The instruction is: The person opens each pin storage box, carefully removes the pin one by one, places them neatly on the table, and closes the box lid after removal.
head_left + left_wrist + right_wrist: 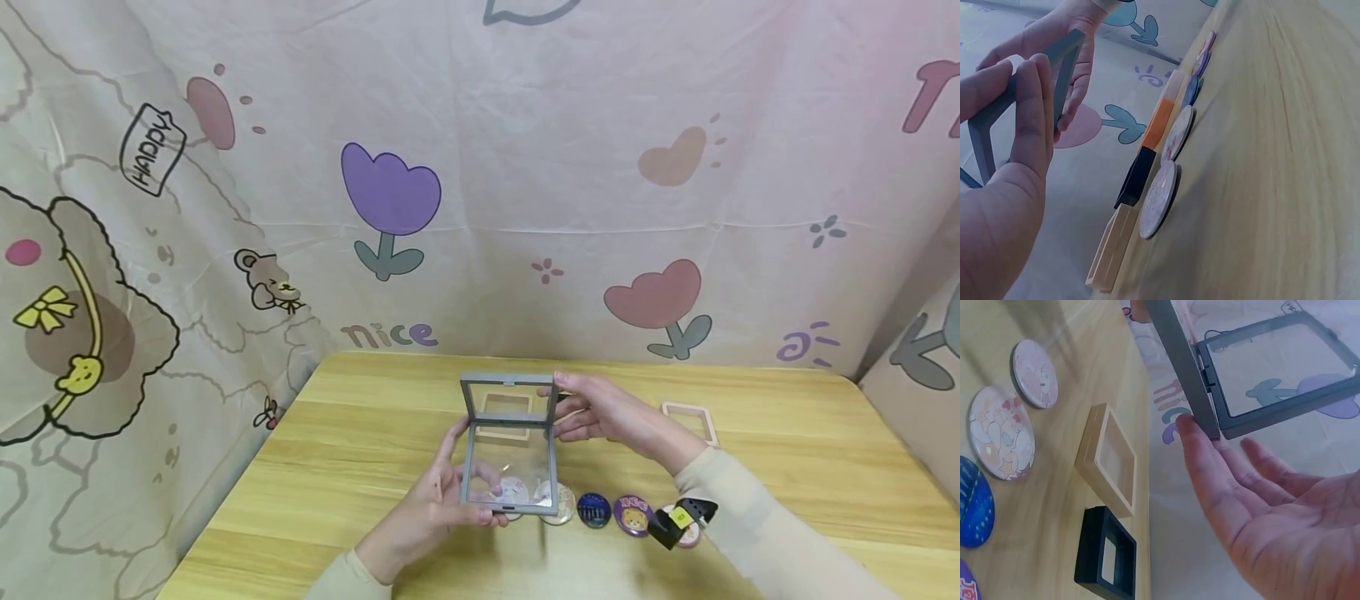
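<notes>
A grey hinged display frame with clear film panes is held above the table, its lid swung up. My left hand grips the lower half at its left side and front corner, thumb on the front edge. At the hinge side, my right hand touches the frame's right edge. In the right wrist view the right hand's fingers are extended, fingertips against the hinge corner; its thumb is not seen there. Beneath lie round badges, including a blue badge, a purple badge and a pale badge.
Smaller frames stand in a row behind the badges: a wooden frame, a black frame, an orange frame and a pink frame. A printed cloth hangs behind the wooden table.
</notes>
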Demonstrator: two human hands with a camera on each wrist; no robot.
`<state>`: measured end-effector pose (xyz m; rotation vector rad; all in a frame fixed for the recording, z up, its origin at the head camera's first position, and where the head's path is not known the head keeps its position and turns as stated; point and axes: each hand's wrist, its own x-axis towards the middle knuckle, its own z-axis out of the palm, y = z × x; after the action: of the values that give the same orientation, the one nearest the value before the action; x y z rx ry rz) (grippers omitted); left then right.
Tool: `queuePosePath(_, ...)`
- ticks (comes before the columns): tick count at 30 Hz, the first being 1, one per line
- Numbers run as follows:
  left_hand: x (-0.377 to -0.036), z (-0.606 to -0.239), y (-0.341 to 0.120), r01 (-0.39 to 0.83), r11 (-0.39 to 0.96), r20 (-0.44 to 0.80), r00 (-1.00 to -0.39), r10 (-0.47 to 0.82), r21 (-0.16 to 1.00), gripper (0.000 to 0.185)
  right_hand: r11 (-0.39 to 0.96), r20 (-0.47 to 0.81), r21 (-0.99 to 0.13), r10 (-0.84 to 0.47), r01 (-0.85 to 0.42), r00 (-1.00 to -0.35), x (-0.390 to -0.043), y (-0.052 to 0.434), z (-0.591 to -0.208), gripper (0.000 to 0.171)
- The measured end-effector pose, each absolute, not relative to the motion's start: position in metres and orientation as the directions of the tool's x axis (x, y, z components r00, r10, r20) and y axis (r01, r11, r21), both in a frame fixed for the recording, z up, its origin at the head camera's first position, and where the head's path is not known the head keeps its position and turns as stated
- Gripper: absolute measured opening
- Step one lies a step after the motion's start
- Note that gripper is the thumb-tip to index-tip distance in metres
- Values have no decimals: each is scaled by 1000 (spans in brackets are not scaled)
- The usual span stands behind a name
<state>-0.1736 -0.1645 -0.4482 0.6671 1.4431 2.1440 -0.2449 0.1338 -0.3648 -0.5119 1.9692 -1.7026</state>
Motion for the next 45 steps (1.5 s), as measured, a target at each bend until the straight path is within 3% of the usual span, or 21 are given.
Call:
queuePosePath(6,-175,-445,-164,-124,-283,79,-789,610,951,124,126,-19,-989,-633,-78,-774,-241,140,-369,63)
queuePosePath(12,-179,-443,-163,-125,-342,142,-739,659,931,117,184,147,-917,-667,-354,-730,-239,142,-379,62)
queuePosePath(16,-181,-442,-164,-168,-375,153,-709,689,912,117,168,218,-888,-666,-428,-714,-235,144,-385,68)
queuePosePath(21,-180,-438,-166,-260,-422,97,-746,659,868,105,194,268,-850,-640,-489,-720,-229,145,-392,82)
queuePosePath(29,-182,-437,-165,-205,-348,48,-799,599,915,72,248,343,-759,-634,-602,-693,-222,146,-400,94)
queuePosePath(33,-182,-438,-166,-172,-328,53,-815,577,929,70,240,326,-785,-624,-571,-711,-221,147,-404,100)
queuePosePath(37,-183,-438,-166,-139,-311,57,-837,545,940,70,251,209,-864,-609,-436,-765,-217,147,-410,96)
queuePosePath(41,-184,-438,-165,-124,-252,25,-855,518,960,75,199,93,-940,-632,-277,-770,-213,144,-416,90)
queuePosePath(45,-184,-438,-165,-110,-200,4,-869,496,974,80,150,67,-967,-633,-206,-771,-212,140,-419,91)
